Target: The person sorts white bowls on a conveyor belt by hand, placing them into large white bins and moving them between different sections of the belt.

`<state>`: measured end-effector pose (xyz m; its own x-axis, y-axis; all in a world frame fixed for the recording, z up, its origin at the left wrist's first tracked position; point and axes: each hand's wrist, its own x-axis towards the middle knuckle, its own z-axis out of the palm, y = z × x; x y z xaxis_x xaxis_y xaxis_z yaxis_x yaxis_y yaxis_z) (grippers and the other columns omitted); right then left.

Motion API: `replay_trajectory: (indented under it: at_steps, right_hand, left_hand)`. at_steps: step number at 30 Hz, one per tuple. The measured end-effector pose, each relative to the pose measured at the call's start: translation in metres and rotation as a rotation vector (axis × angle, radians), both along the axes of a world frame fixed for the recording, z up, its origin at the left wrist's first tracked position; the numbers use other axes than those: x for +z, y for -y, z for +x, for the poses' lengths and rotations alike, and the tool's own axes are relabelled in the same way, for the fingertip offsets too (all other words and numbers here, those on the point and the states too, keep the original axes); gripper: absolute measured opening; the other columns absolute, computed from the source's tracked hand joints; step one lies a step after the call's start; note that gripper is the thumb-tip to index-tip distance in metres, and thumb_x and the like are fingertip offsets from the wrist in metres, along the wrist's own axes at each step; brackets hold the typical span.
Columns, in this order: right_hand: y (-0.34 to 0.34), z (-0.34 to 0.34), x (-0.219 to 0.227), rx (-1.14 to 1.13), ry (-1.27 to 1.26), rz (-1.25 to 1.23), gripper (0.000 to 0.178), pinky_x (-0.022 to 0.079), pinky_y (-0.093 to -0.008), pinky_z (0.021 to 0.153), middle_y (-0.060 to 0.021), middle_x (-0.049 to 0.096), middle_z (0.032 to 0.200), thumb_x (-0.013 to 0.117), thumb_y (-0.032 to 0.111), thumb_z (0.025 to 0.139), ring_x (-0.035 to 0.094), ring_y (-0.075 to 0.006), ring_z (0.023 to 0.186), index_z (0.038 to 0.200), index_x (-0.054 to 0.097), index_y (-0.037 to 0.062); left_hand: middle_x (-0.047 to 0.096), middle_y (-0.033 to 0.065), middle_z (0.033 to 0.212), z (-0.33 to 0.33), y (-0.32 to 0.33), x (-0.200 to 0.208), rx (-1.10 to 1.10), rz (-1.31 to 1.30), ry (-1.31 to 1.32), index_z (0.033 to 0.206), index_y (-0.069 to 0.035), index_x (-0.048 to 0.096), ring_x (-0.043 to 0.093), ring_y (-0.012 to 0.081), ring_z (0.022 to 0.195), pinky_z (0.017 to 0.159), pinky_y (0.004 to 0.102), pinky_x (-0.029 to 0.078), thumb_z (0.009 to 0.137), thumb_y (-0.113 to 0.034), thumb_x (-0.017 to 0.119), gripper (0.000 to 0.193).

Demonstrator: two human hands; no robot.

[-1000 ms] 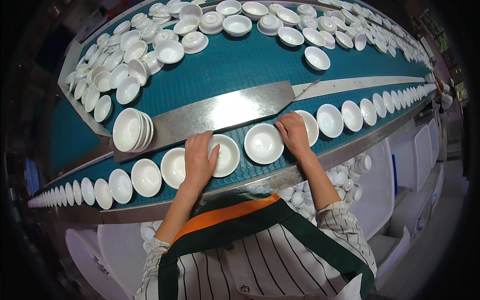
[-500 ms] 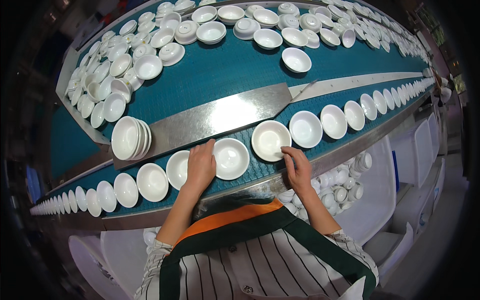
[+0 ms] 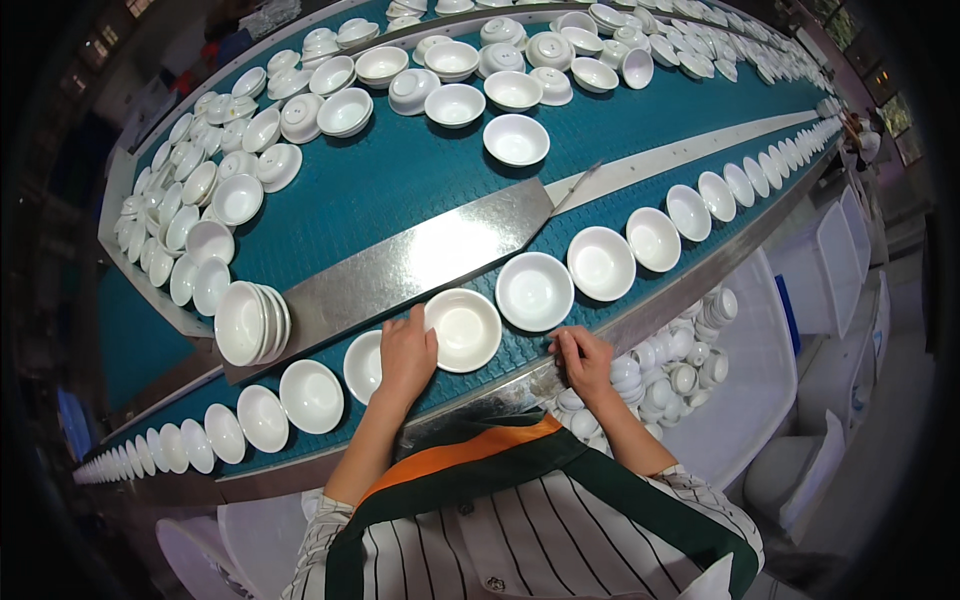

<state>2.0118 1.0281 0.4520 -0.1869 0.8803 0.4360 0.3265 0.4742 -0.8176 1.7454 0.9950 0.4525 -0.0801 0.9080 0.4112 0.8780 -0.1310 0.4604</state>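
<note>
A row of white bowls lies along the narrow teal conveyor belt in front of me. My left hand (image 3: 408,355) rests over the belt between two of them, fingers stretched forward and partly hidden. It touches or nearly touches the left rim of a creamy white bowl (image 3: 463,331) and covers part of another bowl (image 3: 364,364) on its left. Just below a whiter bowl (image 3: 535,291), my right hand (image 3: 584,362) hovers by the belt's near edge. Its fingers are curled, apart from that bowl, with nothing visible in them.
A stack of bowls (image 3: 252,323) stands at the left end of a metal divider plate (image 3: 420,245). Beyond it, a wide teal belt (image 3: 390,160) carries many scattered bowls, some upside down. Below right, a large white bin (image 3: 745,370) holds piled white ware (image 3: 665,375).
The near row of bowls has shifted left past my left hand. My right hand has come away from the creamy bowl's rim and curled. The whole view has tilted slightly.
</note>
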Motion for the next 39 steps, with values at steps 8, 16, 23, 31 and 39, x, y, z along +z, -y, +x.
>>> replay_trajectory:
  at_steps: [8,16,23,31,39]
  right_hand:
    - [-0.022,0.032,0.006,0.015,0.029,0.015,0.014,0.047,-0.0271,0.053,-0.0099,0.064,0.070,0.055,0.009,0.092,0.064,-0.0178,0.060,0.086,0.065,0.0002]
    - [-0.025,0.032,0.016,0.235,0.043,-0.067,0.013,0.048,-0.0285,0.054,-0.0089,0.065,0.072,0.057,0.010,0.090,0.065,-0.0188,0.061,0.085,0.065,0.0007]
    - [-0.046,0.056,0.014,0.237,0.090,0.038,0.011,0.050,-0.0298,0.055,-0.0089,0.066,0.073,0.060,0.010,0.087,0.066,-0.0213,0.062,0.086,0.067,0.0023]
    - [-0.070,0.089,0.021,0.223,0.111,0.086,0.010,0.050,-0.0306,0.054,-0.0085,0.066,0.072,0.060,0.010,0.086,0.066,-0.0227,0.062,0.087,0.066,0.0030]
    - [-0.093,0.124,0.028,0.217,0.113,0.097,0.009,0.050,-0.0310,0.056,-0.0083,0.066,0.073,0.060,0.010,0.086,0.066,-0.0227,0.064,0.086,0.065,0.0030]
  left_hand:
    - [0.057,0.0217,0.103,0.032,-0.010,0.014,0.008,0.261,0.011,0.119,0.003,0.051,0.053,0.0387,0.097,0.092,0.0453,0.039,0.076,-0.005,0.064,0.046]
    - [0.057,0.0174,0.074,0.079,-0.050,0.007,-0.007,0.150,0.005,0.109,0.001,0.057,0.055,0.0331,0.074,0.084,0.0431,0.041,0.079,-0.015,0.066,0.035]
    - [0.060,0.0192,0.081,0.088,-0.054,0.025,0.057,-0.037,-0.001,0.109,0.002,0.057,0.056,0.0343,0.082,0.083,0.0431,0.040,0.074,-0.004,0.061,0.035]
    - [0.059,0.0194,0.090,0.142,-0.091,0.044,-0.104,0.283,0.035,0.113,0.005,0.056,0.054,0.0360,0.087,0.086,0.0441,0.042,0.077,-0.007,0.065,0.039]
    - [0.057,0.0194,0.073,0.166,-0.108,0.033,-0.003,0.052,-0.028,0.107,0.003,0.057,0.054,0.0345,0.072,0.082,0.0433,0.040,0.079,-0.010,0.062,0.031]
